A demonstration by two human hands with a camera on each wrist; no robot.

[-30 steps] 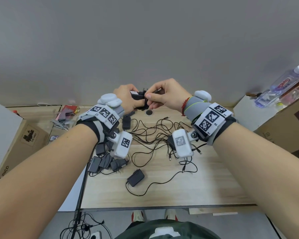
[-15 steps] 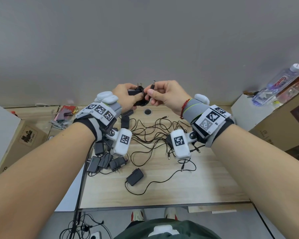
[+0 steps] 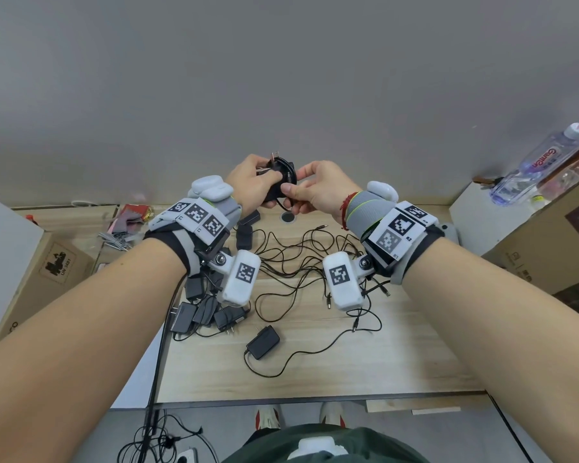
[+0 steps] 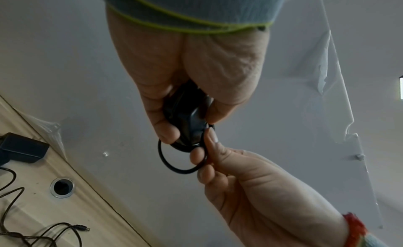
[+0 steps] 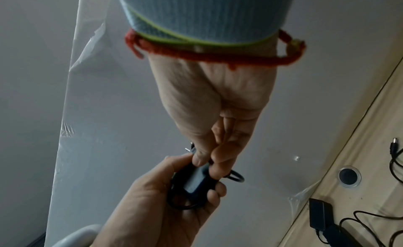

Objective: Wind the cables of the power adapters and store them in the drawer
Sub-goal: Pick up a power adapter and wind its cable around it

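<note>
Left hand (image 3: pixel 253 182) grips adapter (image 4: pixel 187 119) — right hand (image 3: pixel 318 192) pinches cable (image 4: pixel 174 164).

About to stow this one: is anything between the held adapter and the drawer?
Cannot tell: no drawer shows in any view. The adapter is held in the air above the desk by the left hand, while the right hand pinches its cable. Loose adapters and cables lie on the desk below.
</note>
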